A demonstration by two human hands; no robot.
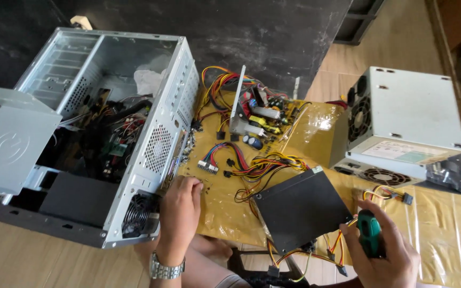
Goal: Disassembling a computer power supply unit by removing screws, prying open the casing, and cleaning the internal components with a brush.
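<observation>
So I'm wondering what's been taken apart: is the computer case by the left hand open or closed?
Open. The computer case lies with its side panel off, so the drive cage, wiring and boards inside show. The left hand rests against its rear panel.

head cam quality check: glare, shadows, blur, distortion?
Head view: sharp overall; sunlight glare on the yellow plastic sheet and the grey power supply; open computer case interior in deep shadow; wide-angle bending at the edges; left hand and right hand with the green screwdriver evenly lit, no visible blur.
</observation>
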